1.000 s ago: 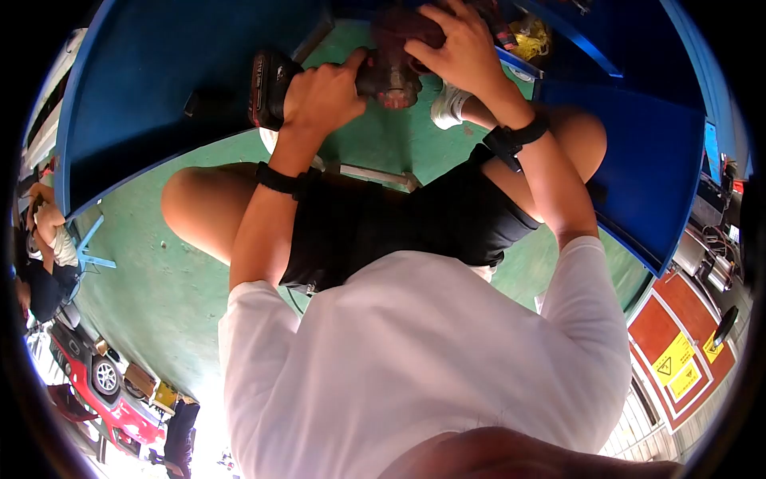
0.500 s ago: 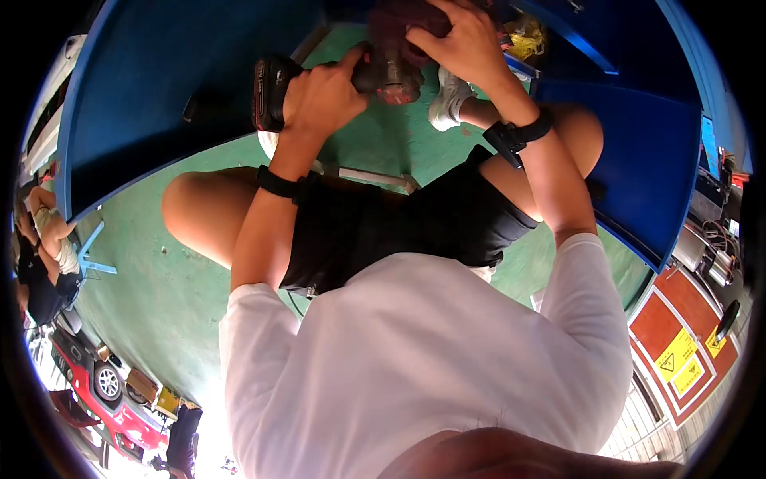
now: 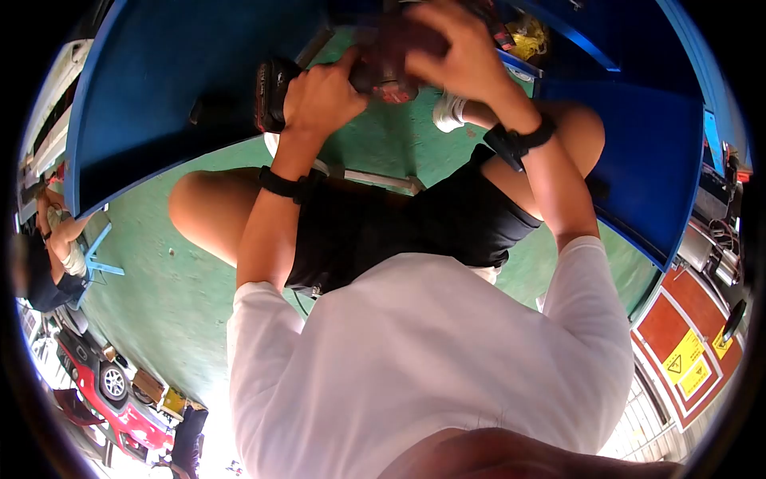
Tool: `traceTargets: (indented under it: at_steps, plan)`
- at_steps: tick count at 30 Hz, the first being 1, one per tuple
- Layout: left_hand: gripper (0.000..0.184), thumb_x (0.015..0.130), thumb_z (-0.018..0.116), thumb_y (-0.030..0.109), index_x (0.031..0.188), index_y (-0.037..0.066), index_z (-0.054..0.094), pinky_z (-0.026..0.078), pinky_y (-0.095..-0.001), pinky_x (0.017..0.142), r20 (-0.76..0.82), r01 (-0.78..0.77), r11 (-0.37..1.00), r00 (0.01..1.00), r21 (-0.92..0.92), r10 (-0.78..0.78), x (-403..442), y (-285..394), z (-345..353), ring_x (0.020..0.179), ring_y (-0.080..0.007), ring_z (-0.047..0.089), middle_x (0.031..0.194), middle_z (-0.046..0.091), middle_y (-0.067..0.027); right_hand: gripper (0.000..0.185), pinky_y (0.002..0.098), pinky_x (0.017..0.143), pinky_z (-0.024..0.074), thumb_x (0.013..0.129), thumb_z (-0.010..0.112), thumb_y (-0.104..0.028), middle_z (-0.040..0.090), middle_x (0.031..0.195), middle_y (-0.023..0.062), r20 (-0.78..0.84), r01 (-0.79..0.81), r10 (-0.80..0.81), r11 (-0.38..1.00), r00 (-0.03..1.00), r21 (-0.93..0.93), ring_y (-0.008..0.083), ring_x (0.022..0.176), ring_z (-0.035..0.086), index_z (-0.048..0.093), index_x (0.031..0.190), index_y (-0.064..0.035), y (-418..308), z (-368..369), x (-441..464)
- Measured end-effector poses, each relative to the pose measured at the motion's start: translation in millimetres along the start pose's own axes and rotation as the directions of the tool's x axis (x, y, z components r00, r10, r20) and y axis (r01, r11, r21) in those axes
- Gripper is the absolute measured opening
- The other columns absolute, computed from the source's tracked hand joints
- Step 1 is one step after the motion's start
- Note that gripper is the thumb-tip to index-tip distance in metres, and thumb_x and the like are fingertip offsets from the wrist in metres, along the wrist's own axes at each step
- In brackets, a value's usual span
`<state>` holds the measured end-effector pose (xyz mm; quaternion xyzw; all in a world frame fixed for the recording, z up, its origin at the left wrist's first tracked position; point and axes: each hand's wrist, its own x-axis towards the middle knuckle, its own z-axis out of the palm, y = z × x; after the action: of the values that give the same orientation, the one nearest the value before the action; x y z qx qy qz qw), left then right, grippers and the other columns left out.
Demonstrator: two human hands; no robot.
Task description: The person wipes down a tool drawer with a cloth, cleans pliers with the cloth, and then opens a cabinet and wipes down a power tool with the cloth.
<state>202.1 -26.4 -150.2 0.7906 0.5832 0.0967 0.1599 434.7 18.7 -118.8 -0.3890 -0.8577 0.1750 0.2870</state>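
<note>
My left hand (image 3: 323,97) is wrapped round the grip of a black and red cordless power tool (image 3: 271,94), whose battery end points left. The red and black head of the tool lies to the right of that hand. Against the tool's head is a dark reddish cloth (image 3: 403,44), and my right hand (image 3: 459,48) is on it, thumb and fingers curved round it, slightly blurred by motion. The cloth hides part of the tool.
Blue metal panels (image 3: 175,96) stand left and right (image 3: 646,160). A yellow bundle (image 3: 528,38) lies beyond my right hand. At the far left a co-worker (image 3: 60,255) sits by a blue stool (image 3: 100,255). A red car (image 3: 120,407) is at the lower left.
My right hand has shifted slightly left and down over the cloth, covering more of the tool's head. My left hand keeps its grip. The view has turned slightly.
</note>
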Motion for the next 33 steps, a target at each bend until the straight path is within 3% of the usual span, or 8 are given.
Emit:
traceTargets:
  at_steps: [1, 7, 12, 16, 18, 23, 25, 33]
  plan:
    - [0.056, 0.08, 0.066, 0.031, 0.134, 0.024, 0.052, 0.057, -0.0509, 0.072, 0.007, 0.026, 0.998, 1.0, -0.049, -0.026, -1.5, 5.3, -6.4, 0.08, -0.0451, 0.069, 0.086, 0.072, -0.0203, 0.05, 0.0402, 0.09, 0.0506, 0.062, 0.079, -0.018, 0.063, 0.115, 0.0126, -0.231, -0.199, 0.176, 0.977, 0.957, -0.081, 0.0325, 0.104, 0.062, 0.068, 0.109, -0.0039, 10.9, 1.4, 3.8]
    - [0.07, 0.075, 0.072, 0.028, 0.135, 0.012, 0.04, 0.054, -0.0538, 0.077, -0.023, 0.128, 0.949, 0.99, -0.288, -0.14, 1.0, 18.2, -24.2, 0.084, -0.0485, 0.067, 0.084, 0.07, -0.0258, 0.057, 0.0379, 0.093, 0.0499, 0.081, 0.073, -0.007, 0.066, 0.113, 0.0211, -0.125, -0.242, 0.338, 0.844, 0.933, 0.478, 0.0304, 0.102, 0.065, 0.053, 0.135, 0.001, 1.8, -2.5, -2.0]
    - [0.07, 0.075, 0.074, 0.032, 0.13, 0.011, 0.037, 0.053, -0.054, 0.078, 0.024, 0.202, 0.945, 0.979, -0.256, -0.202, 1.1, 12.7, -27.2, 0.086, -0.0493, 0.067, 0.082, 0.07, -0.0262, 0.048, 0.0381, 0.091, 0.0512, 0.068, 0.074, -0.006, 0.062, 0.118, 0.0141, -0.015, 0.151, -0.158, 0.899, 0.987, 0.412, 0.0312, 0.105, 0.064, 0.068, 0.115, -0.0031, -15.1, -30.5, -3.7]
    - [0.067, 0.076, 0.074, 0.032, 0.128, 0.011, 0.038, 0.053, -0.0537, 0.078, 0.059, 0.195, 0.959, 0.981, -0.204, -0.187, 0.9, 16.7, -28.0, 0.085, -0.049, 0.067, 0.08, 0.07, -0.025, 0.046, 0.0376, 0.087, 0.053, 0.068, 0.072, -0.005, 0.063, 0.117, 0.0147, 0.015, 0.17, -0.191, 0.902, 0.981, 0.397, 0.0322, 0.101, 0.066, 0.069, 0.114, -0.0021, -9.3, -26.5, -4.7]
    - [0.066, 0.076, 0.074, 0.031, 0.128, 0.011, 0.038, 0.053, -0.0534, 0.077, 0.086, 0.193, 0.959, 0.98, -0.206, -0.178, -2.5, 18.0, -26.5, 0.084, -0.0489, 0.067, 0.08, 0.07, -0.0248, 0.046, 0.0397, 0.092, 0.0492, 0.067, 0.07, -0.008, 0.065, 0.112, 0.0182, -0.162, -0.066, 0.088, 0.989, 0.983, 0.134, 0.0324, 0.105, 0.064, 0.067, 0.112, 0.0027, -4.4, -17.6, 2.0]
    - [0.065, 0.076, 0.075, 0.026, 0.127, 0.01, 0.037, 0.052, -0.0525, 0.076, 0.007, 0.159, 0.895, 0.985, -0.417, -0.172, -3.9, 18.4, -16.8, 0.083, -0.0496, 0.066, 0.079, 0.069, -0.0253, 0.042, 0.0377, 0.084, 0.051, 0.079, 0.074, -0.014, 0.064, 0.101, 0.0196, -0.22, -0.11, 0.198, 0.927, 0.955, 0.358, 0.0303, 0.097, 0.064, 0.064, 0.115, 0.0057, 5.7, -17.6, 7.5]
    - [0.065, 0.077, 0.075, 0.027, 0.127, 0.01, 0.037, 0.052, -0.0525, 0.076, 0.009, 0.176, 0.899, 0.982, -0.402, -0.188, -2.9, 17.5, -16.6, 0.084, -0.05, 0.066, 0.08, 0.069, -0.026, 0.04, 0.0388, 0.079, 0.0508, 0.077, 0.073, -0.016, 0.063, 0.093, 0.0198, -0.201, 0.174, -0.097, 0.893, 0.975, 0.414, 0.0338, 0.087, 0.064, 0.065, 0.11, 0.0057, -6.1, -26.5, 10.1]
    - [0.071, 0.077, 0.079, 0.033, 0.127, 0.005, 0.038, 0.052, -0.0514, 0.083, 0.041, 0.222, 0.888, 0.974, -0.403, -0.225, 7.2, 5.5, -6.4, 0.094, -0.0484, 0.066, 0.096, 0.069, -0.0285, 0.042, 0.0383, 0.081, 0.0535, 0.064, 0.069, -0.009, 0.066, 0.105, 0.0169, 0.064, 0.209, -0.244, 0.918, 0.968, 0.337, 0.0344, 0.09, 0.068, 0.07, 0.104, 0.0026, -23.9, -16.4, -1.8]
